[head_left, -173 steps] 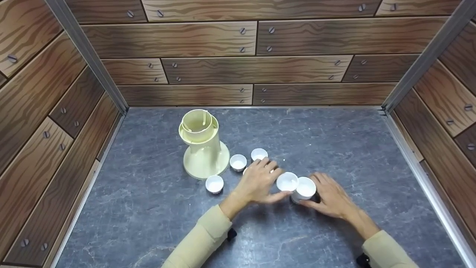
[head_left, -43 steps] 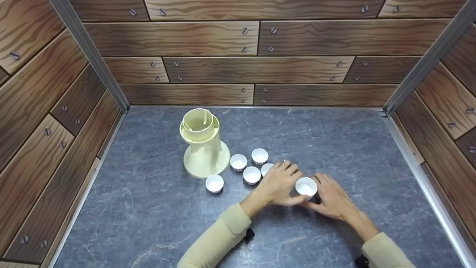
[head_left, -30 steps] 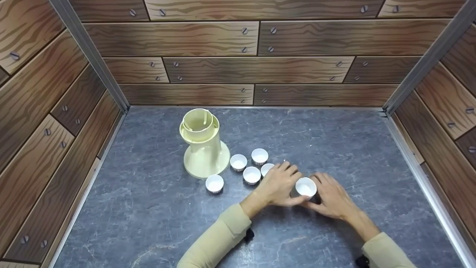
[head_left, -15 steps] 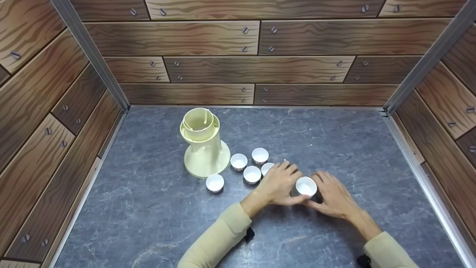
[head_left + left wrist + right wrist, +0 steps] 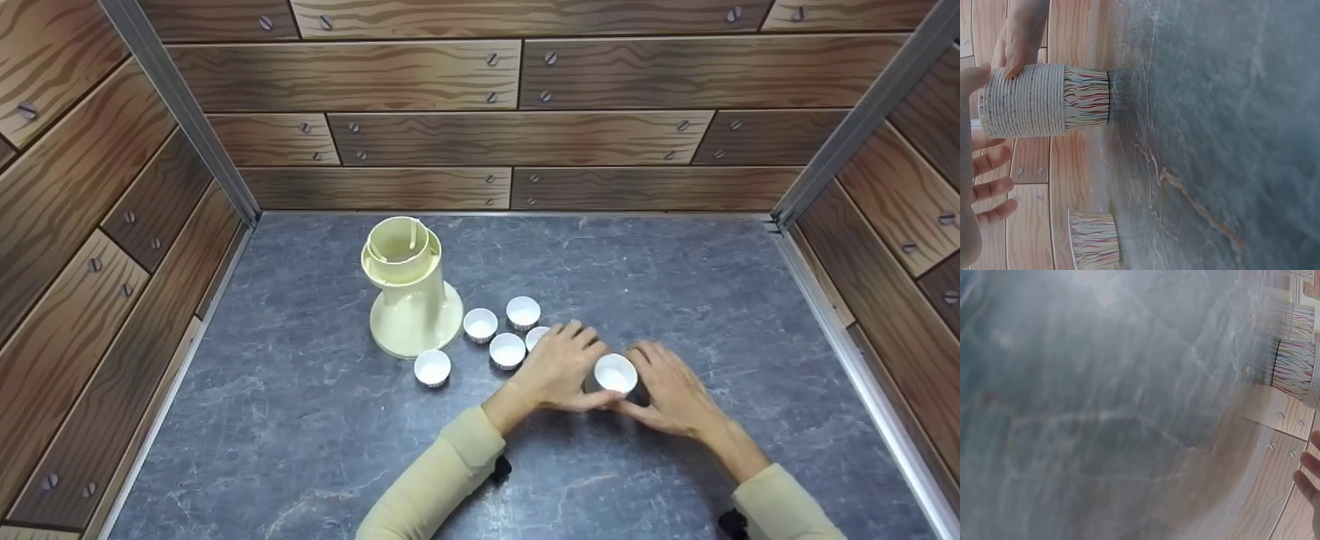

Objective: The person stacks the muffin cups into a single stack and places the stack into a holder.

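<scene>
A tall stack of nested white paper cups (image 5: 615,374) stands upright between the two hands. Coloured wavy lines cover the bottom cup, and many rims are piled above it, as the cup stack (image 5: 1044,101) shows in the left wrist view. My left hand (image 5: 562,369) holds the stack's left side near the top, thumb at the rim, other fingers spread. From the right, my right hand (image 5: 670,392) holds it with the thumb on the rims; in the right wrist view its fingertips (image 5: 1307,467) show at the edge. The left hand partly covers one loose cup (image 5: 535,337).
Left of the hands are several loose paper cups, including a front-left cup (image 5: 433,367) and a back cup (image 5: 523,312). A pale yellow stand (image 5: 412,311) with flared base and open tubular top stands behind them. Wood-patterned walls (image 5: 510,142) enclose the grey tabletop (image 5: 300,420).
Earlier the left hand held a separate cup or stack beside the right hand's; now one stack sits between both hands. The left hand moved right, uncovering cups. Over the last second, almost nothing moved.
</scene>
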`<state>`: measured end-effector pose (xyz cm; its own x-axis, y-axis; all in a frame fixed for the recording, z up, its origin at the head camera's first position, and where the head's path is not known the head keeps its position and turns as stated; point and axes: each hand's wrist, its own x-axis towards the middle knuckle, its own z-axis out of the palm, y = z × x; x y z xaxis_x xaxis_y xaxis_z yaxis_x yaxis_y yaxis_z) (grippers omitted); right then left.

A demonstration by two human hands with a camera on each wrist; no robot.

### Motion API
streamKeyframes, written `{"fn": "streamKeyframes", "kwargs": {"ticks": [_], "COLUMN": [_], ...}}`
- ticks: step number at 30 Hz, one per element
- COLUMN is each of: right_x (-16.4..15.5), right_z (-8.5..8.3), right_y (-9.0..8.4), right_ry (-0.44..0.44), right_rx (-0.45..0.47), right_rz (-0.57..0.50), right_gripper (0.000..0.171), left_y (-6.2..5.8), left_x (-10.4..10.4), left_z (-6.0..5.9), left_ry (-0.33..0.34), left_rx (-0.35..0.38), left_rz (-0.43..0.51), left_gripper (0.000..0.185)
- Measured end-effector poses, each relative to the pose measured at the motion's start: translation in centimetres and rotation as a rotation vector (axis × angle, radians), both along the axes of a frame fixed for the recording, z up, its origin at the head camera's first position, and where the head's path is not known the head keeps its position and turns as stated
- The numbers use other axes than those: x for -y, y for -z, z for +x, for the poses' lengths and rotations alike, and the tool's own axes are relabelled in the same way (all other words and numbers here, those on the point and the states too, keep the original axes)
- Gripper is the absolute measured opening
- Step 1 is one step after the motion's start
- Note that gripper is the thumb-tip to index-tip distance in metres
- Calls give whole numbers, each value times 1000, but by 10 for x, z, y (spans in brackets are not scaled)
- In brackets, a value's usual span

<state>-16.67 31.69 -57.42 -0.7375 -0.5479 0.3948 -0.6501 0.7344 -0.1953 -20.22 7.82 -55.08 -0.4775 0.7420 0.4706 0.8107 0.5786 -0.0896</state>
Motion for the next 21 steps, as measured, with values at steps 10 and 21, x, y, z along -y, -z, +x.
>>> {"fn": "streamKeyframes", "kwargs": {"ticks": [10, 21], "right_x": [1, 0], "right_z": [1, 2], "right_y": [0, 0], "right_ry": [26, 30], "right_rx": [34, 46], "right_rz": [-5, -6], "right_gripper": [71, 73], "left_y": [-3, -8], "left_x": [19, 48], "left_z": [-3, -4], "left_ry": [-25, -76], "left_rx": [-42, -7], "left_rz": [-11, -51], "left_gripper": [73, 74]}}
